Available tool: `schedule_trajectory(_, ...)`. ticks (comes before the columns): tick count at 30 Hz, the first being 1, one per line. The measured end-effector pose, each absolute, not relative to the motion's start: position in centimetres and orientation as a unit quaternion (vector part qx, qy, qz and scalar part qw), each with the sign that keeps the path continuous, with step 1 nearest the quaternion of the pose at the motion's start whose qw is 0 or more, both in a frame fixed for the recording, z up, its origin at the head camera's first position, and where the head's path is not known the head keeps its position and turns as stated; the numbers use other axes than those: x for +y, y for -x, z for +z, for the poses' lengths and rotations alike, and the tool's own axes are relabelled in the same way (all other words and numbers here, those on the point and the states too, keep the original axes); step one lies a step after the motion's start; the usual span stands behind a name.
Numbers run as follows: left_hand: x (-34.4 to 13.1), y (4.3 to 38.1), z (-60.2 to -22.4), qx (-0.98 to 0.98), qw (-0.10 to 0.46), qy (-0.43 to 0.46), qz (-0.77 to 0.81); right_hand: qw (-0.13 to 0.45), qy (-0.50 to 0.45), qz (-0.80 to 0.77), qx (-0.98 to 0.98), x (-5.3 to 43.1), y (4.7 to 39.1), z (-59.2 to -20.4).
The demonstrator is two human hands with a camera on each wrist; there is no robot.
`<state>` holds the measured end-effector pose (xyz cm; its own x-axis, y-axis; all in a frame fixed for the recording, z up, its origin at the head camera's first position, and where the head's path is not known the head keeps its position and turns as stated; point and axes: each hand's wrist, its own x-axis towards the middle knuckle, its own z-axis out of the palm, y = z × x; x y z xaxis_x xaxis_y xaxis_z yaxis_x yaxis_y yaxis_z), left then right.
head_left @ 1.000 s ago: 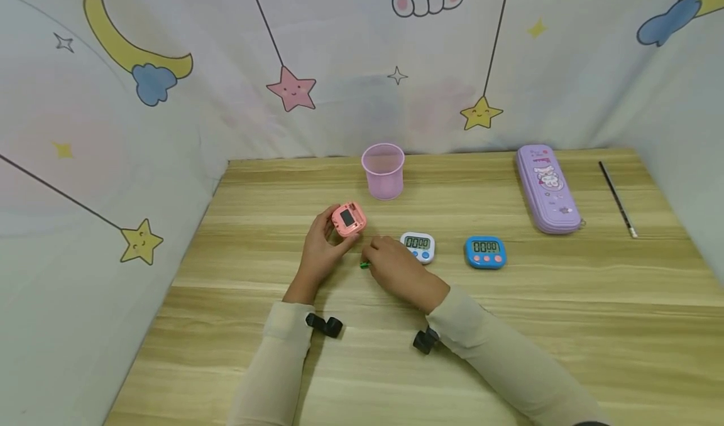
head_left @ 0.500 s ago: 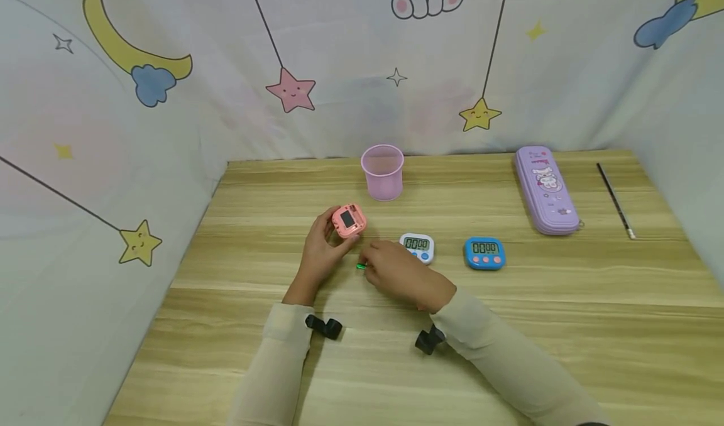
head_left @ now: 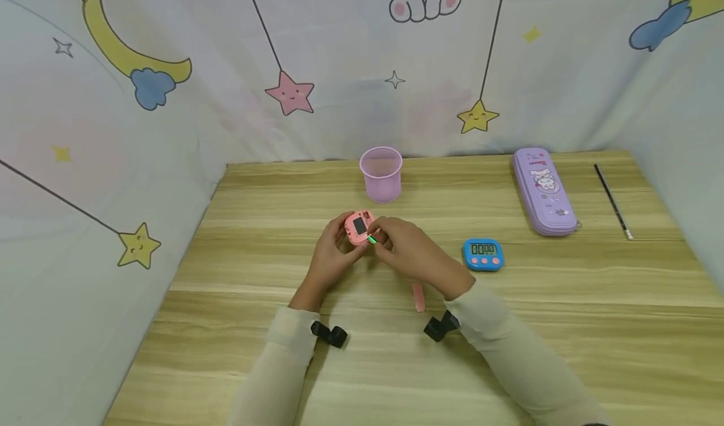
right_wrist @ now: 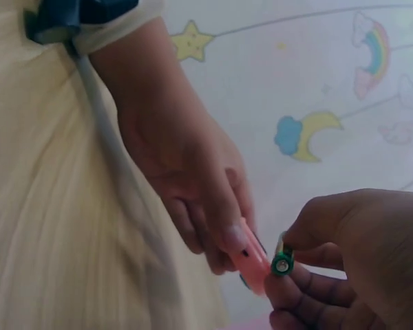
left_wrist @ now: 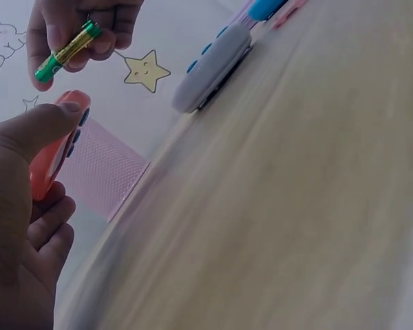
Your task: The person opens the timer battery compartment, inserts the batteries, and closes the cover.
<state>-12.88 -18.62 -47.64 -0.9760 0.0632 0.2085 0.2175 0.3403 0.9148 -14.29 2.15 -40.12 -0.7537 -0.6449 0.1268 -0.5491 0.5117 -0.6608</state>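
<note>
My left hand (head_left: 328, 255) holds a pink digital timer (head_left: 355, 235) by its edges, its back turned up and the battery compartment uncovered. Between thumb and fingers of my right hand (head_left: 411, 250) is a small green and gold battery (left_wrist: 69, 52), pinched right at the timer's edge. The right wrist view catches the battery's round metal end. On the table below the right wrist lies a pink strip (head_left: 418, 296), partly covered by that wrist. A white timer (left_wrist: 213, 69) shows in the left wrist view; the right hand hides it from the head view.
To the right of the right hand lies a blue timer (head_left: 483, 254). A pink cup (head_left: 383, 186) stands behind the hands near the back edge. Farther right are a purple pencil case (head_left: 545, 193) and a black pencil (head_left: 613, 200). A printed cloth (head_left: 339, 49) hangs behind.
My right hand has lifted the battery and brought it up to the pink timer. The left hand has shifted slightly right with the timer. The pink strip has come into sight.
</note>
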Motion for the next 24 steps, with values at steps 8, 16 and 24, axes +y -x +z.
schedule_trajectory(8, -16.3, 10.8, -43.9, -0.824, 0.044, 0.124, -0.551, 0.062, 0.302, -0.388, 0.868, 3.4, 15.2, -40.1)
schedule_trajectory(16, -15.7, 11.2, -45.5, -0.831, 0.048, 0.146, -0.535, 0.074, 0.269, -0.377, 0.883, 3.4, 15.3, -39.9)
schedule_trajectory(24, -16.2, 12.0, -47.3, -0.837, 0.063, 0.153, -0.522, 0.085, 0.260, -0.365, 0.890, 3.3, 15.5, -40.1)
